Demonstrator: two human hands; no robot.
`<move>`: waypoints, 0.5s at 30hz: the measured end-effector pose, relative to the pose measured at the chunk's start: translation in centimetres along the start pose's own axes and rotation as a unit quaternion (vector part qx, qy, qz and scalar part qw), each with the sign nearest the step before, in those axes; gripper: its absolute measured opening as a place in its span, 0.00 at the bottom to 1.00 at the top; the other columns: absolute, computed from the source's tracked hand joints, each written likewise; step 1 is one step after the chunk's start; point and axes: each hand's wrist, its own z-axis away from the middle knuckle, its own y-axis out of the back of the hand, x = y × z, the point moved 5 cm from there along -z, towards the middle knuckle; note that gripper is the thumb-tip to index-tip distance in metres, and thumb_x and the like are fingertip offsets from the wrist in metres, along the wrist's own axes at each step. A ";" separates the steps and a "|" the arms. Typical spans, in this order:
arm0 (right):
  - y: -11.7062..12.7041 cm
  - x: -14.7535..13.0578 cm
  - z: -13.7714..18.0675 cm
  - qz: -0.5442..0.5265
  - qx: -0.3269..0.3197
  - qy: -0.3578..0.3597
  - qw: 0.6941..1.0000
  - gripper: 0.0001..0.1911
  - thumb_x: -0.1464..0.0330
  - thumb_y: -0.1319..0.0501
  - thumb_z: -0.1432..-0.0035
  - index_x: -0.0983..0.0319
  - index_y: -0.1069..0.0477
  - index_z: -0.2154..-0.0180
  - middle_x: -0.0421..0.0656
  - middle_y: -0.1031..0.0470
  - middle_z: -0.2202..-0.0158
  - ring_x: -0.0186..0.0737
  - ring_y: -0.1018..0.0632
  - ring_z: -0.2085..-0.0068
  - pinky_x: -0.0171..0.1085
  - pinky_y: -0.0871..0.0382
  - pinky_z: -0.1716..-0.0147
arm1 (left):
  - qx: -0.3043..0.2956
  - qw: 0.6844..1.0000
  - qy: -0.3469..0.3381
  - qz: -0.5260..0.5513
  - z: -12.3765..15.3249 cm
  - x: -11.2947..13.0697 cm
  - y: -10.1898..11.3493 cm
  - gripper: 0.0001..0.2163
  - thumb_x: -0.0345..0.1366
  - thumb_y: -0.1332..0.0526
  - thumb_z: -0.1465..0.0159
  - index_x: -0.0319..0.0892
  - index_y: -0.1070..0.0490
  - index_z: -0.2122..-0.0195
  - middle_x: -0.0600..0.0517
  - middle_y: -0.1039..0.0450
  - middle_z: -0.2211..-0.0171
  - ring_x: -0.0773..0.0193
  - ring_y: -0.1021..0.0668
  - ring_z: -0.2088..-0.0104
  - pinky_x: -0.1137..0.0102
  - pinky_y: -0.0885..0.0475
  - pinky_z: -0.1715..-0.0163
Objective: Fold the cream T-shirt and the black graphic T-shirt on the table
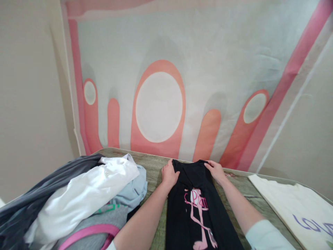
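A black T-shirt (200, 215) with a pink cartoon figure and pink lettering lies lengthwise on the wooden table, its lower end cut off by the frame. At its far left corner my left hand (169, 173) grips the cloth, thumb on top. My right hand (215, 171) pinches the far right corner between thumb and fingers. The shirt looks narrow, with its sides folded in, and some creases run below the neck area.
To the left, a loose heap holds a white garment (91, 187), a dark grey one (59, 175), a light blue one (134, 189) and a grey one with pink trim (88, 232). On the right lies a folded cream shirt (288, 201). A patterned backdrop (208, 52) stands behind the table (153, 161).
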 end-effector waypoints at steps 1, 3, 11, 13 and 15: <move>0.1 0.0 0.0 -0.001 0.002 -0.001 1.000 0.19 0.58 0.44 0.52 0.64 0.27 0.63 0.45 0.23 0.64 0.43 0.24 0.62 0.39 0.32 0.61 | 0.006 1.000 -0.007 0.011 0.0 0.0 -0.1 0.31 0.34 0.37 0.48 0.41 0.50 0.45 0.43 0.36 0.49 0.57 0.33 0.48 0.68 0.44 0.51; 0.3 0.2 0.0 0.003 0.010 -0.005 1.000 0.20 0.57 0.44 0.52 0.64 0.26 0.63 0.45 0.23 0.64 0.44 0.24 0.62 0.40 0.32 0.60 | 0.017 0.999 -0.015 0.033 0.0 -0.1 -0.2 0.31 0.32 0.37 0.49 0.41 0.49 0.45 0.43 0.39 0.48 0.58 0.34 0.48 0.69 0.43 0.51; 0.6 0.7 -0.1 0.057 0.040 -0.012 0.997 0.22 0.56 0.45 0.51 0.66 0.26 0.61 0.47 0.23 0.62 0.45 0.24 0.59 0.41 0.33 0.58 | 0.033 0.995 -0.025 0.087 0.1 -0.1 0.1 0.31 0.29 0.37 0.50 0.40 0.47 0.46 0.43 0.43 0.47 0.58 0.33 0.50 0.69 0.40 0.51; 0.6 0.5 0.0 0.075 0.041 -0.010 0.996 0.22 0.57 0.45 0.50 0.65 0.25 0.61 0.47 0.23 0.62 0.45 0.24 0.59 0.40 0.33 0.58 | 0.036 0.994 -0.023 0.099 0.1 -0.1 0.1 0.31 0.29 0.37 0.51 0.40 0.47 0.46 0.43 0.44 0.47 0.58 0.33 0.50 0.69 0.40 0.50; 0.7 0.2 0.2 0.097 0.042 -0.010 0.994 0.21 0.58 0.46 0.49 0.65 0.25 0.62 0.47 0.23 0.63 0.45 0.24 0.60 0.40 0.32 0.59 | 0.043 0.994 -0.022 0.100 0.1 -0.1 0.3 0.31 0.30 0.37 0.51 0.41 0.47 0.46 0.43 0.45 0.46 0.58 0.34 0.49 0.68 0.40 0.50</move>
